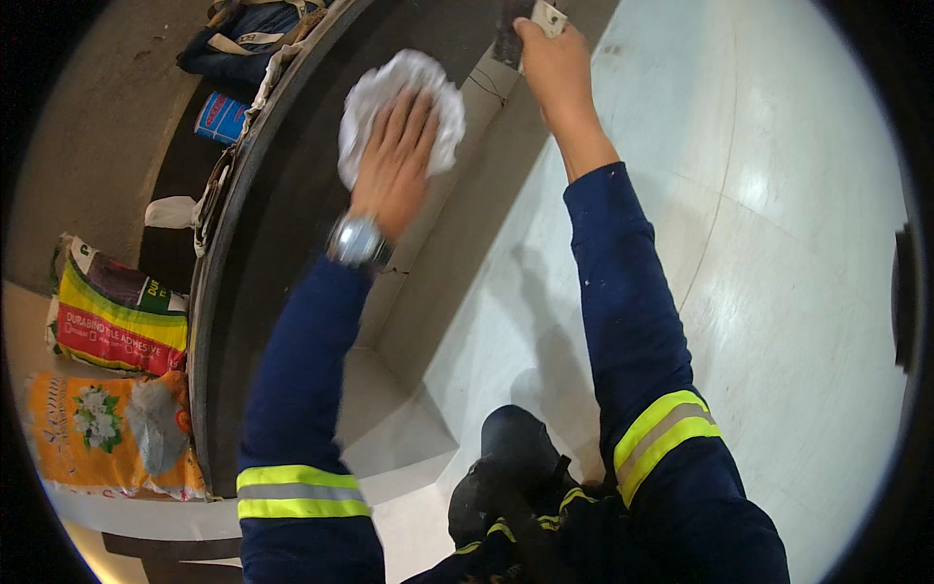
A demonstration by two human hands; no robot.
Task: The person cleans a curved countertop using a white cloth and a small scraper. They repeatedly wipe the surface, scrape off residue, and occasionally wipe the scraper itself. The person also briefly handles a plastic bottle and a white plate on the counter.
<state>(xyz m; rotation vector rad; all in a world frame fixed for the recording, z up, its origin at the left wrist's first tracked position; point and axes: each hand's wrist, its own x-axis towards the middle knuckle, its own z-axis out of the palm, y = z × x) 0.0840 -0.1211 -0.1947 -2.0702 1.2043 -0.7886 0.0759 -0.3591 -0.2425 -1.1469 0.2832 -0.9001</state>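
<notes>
My left hand (397, 161) grips a bunched white cloth (355, 107) from above, its fingers laid over it. The cloth rests against a dark, curved countertop (302, 161). Farther off to the right, my right hand (562, 83) is closed around a flat tool with a pale handle end (550, 18) and a dark part beside it. The picture's upper edge cuts the tool off, so its exact kind does not show.
Left of the raised counter edge (231, 175) sit a blue can (221, 118), a dark blue bag (258, 39), a yellow-and-red adhesive sack (122, 316) and an orange sack (102, 433). A pale ledge (448, 219) runs below the counter. Pale floor (759, 292) lies to the right.
</notes>
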